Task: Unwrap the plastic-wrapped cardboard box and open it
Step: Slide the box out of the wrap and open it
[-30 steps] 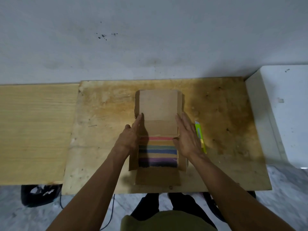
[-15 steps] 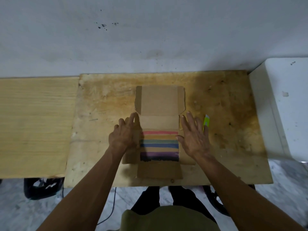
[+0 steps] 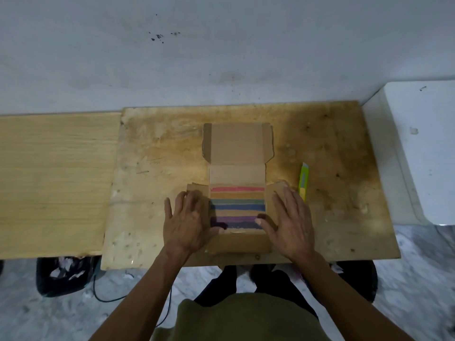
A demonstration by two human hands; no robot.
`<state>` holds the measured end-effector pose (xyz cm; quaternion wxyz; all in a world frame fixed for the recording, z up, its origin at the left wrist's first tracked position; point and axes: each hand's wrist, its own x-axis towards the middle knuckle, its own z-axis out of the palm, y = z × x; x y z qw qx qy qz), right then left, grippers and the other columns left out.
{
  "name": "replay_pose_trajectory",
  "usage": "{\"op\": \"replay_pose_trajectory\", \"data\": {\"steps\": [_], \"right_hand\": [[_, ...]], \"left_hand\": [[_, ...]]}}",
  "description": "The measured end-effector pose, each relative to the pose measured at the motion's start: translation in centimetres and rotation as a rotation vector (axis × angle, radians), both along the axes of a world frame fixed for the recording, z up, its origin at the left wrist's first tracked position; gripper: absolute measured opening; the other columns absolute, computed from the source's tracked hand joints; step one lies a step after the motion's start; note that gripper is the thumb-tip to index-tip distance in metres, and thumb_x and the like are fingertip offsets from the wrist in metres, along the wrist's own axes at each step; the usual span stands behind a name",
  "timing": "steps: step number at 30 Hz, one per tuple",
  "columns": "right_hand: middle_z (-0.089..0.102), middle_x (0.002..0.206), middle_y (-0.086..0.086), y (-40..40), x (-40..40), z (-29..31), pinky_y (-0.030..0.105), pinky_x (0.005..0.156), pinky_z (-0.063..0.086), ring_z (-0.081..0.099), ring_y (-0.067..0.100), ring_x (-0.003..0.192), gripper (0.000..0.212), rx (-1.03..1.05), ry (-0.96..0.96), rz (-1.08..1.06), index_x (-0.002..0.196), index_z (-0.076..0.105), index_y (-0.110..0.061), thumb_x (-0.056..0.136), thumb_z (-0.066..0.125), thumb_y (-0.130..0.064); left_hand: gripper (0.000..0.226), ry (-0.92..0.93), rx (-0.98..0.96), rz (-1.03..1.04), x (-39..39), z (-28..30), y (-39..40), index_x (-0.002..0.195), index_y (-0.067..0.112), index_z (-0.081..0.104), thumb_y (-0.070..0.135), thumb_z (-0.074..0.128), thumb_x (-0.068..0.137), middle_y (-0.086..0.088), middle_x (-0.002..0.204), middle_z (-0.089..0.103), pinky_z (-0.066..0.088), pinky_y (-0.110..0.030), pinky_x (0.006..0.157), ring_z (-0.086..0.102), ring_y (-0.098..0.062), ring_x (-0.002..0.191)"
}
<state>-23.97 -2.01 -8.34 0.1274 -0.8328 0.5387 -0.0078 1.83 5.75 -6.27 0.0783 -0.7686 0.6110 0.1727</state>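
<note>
Apparently flattened, box [image 3: 237,143] between both hands' grip

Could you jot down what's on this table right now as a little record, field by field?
box: cardboard box unfolded flat on the worn wooden table, lid flap lying toward the wall
inside: coloured stripes, pink at the far end through green and blue to purple
left hand: fingers straight, pressing the left side flap down
right hand: fingers straight, pressing the right side flap down
tool: green utility knife lying right of the box, untouched
plastic wrap: none visible on the box
</note>
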Motion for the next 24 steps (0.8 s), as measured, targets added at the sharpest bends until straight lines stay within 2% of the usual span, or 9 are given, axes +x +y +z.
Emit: {"op": "replay_pose_trajectory", "data": {"steps": [2, 5, 9, 11, 14, 16, 19, 22, 24], "right_hand": [[0.012, 0.163, 0.009, 0.5, -0.2, 0.1, 0.055, 0.113, 0.027, 0.013, 0.031, 0.148, 0.095, 0.096, 0.069, -0.032, 0.151, 0.032, -0.018, 0.082, 0.036, -0.082], [-0.011, 0.164, 0.005, 0.8, -0.6, -0.1, 0.056, 0.118, 0.016, -0.006, 0.028, 0.15, 0.108, 0.24, 0.158, -0.039, 0.156, 0.009, -0.021, 0.075, 0.024, -0.091], [-0.021, 0.162, 0.002, 1.4, -0.9, -0.3, 0.056, 0.118, 0.007, -0.017, 0.025, 0.148, 0.111, 0.342, 0.214, -0.014, 0.156, -0.003, -0.021, 0.075, 0.035, -0.086], [-0.02, 0.162, 0.001, 1.8, -1.0, -0.4, 0.055, 0.119, 0.005, -0.018, 0.025, 0.148, 0.106, 0.368, 0.211, -0.026, 0.156, -0.003, -0.022, 0.079, 0.038, -0.082], [-0.009, 0.164, 0.001, 2.3, -0.9, -0.2, 0.056, 0.118, 0.008, -0.012, 0.026, 0.149, 0.095, 0.325, 0.198, 0.009, 0.156, 0.006, -0.023, 0.083, 0.031, -0.078], [0.001, 0.164, 0.001, 2.6, -1.1, 0.1, 0.055, 0.118, 0.01, -0.009, 0.025, 0.15, 0.093, 0.3, 0.159, 0.051, 0.154, 0.017, -0.025, 0.079, 0.025, -0.079], [0.003, 0.164, -0.005, 3.5, -1.7, 0.7, 0.051, 0.12, 0.006, -0.01, 0.019, 0.15, 0.099, 0.317, 0.099, 0.134, 0.153, 0.02, -0.031, 0.073, 0.031, -0.088], [0.005, 0.164, -0.007, 3.5, -1.8, 1.4, 0.049, 0.121, 0.001, -0.008, 0.015, 0.15, 0.109, 0.364, 0.082, 0.231, 0.153, 0.021, -0.033, 0.064, 0.044, -0.091], [0.013, 0.162, -0.008, 3.3, -1.7, 1.6, 0.048, 0.119, 0.0, -0.002, 0.015, 0.149, 0.107, 0.353, 0.075, 0.283, 0.15, 0.027, -0.032, 0.062, 0.049, -0.089]], "left_hand": [[0.104, 0.053, 0.064, 0.021, 0.1, -0.2, 0.5, 0.134, 0.03, 0.038, 0.1, 0.034, 0.057, 0.0, 0.15, 0.027, 0.011, -0.067, 0.113, 0.017, -0.032, 0.144], [0.125, 0.123, 0.212, 0.044, 0.5, -0.2, 1.1, 0.149, 0.027, 0.017, 0.098, 0.045, 0.05, 0.0, 0.161, 0.001, 0.002, -0.069, 0.113, -0.006, -0.032, 0.148], [0.133, 0.142, 0.25, 0.084, 0.3, -0.2, 1.8, 0.154, 0.026, 0.001, 0.087, 0.064, 0.053, 0.001, 0.163, -0.01, -0.001, -0.068, 0.113, -0.014, -0.031, 0.149], [0.133, 0.15, 0.255, 0.106, 0.0, -0.3, 2.0, 0.155, 0.026, -0.002, 0.084, 0.066, 0.056, 0.002, 0.164, -0.012, -0.002, -0.068, 0.114, -0.015, -0.03, 0.149], [0.134, 0.145, 0.253, 0.09, 0.0, -0.6, 2.5, 0.155, 0.029, -0.003, 0.094, 0.054, 0.052, 0.002, 0.164, -0.013, -0.004, -0.068, 0.114, -0.016, -0.029, 0.149], [0.143, 0.152, 0.26, 0.061, 0.3, -0.6, 2.8, 0.155, 0.031, -0.004, 0.104, 0.038, 0.039, 0.002, 0.164, -0.015, -0.008, -0.068, 0.113, -0.019, -0.027, 0.149], [0.156, 0.176, 0.31, 0.006, 0.6, -0.5, 3.2, 0.154, 0.034, -0.008, 0.107, 0.023, 0.02, 0.001, 0.163, -0.019, -0.01, -0.069, 0.112, -0.023, -0.027, 0.148], [0.149, 0.165, 0.327, 0.0, 0.4, -0.4, 3.1, 0.155, 0.034, -0.007, 0.101, 0.044, 0.032, 0.0, 0.163, -0.017, -0.008, -0.069, 0.113, -0.02, -0.028, 0.149], [0.142, 0.155, 0.349, -0.006, 0.1, 0.0, 2.9, 0.155, 0.033, -0.004, 0.093, 0.058, 0.044, -0.002, 0.164, -0.015, -0.009, -0.068, 0.113, -0.017, -0.03, 0.15]]}}
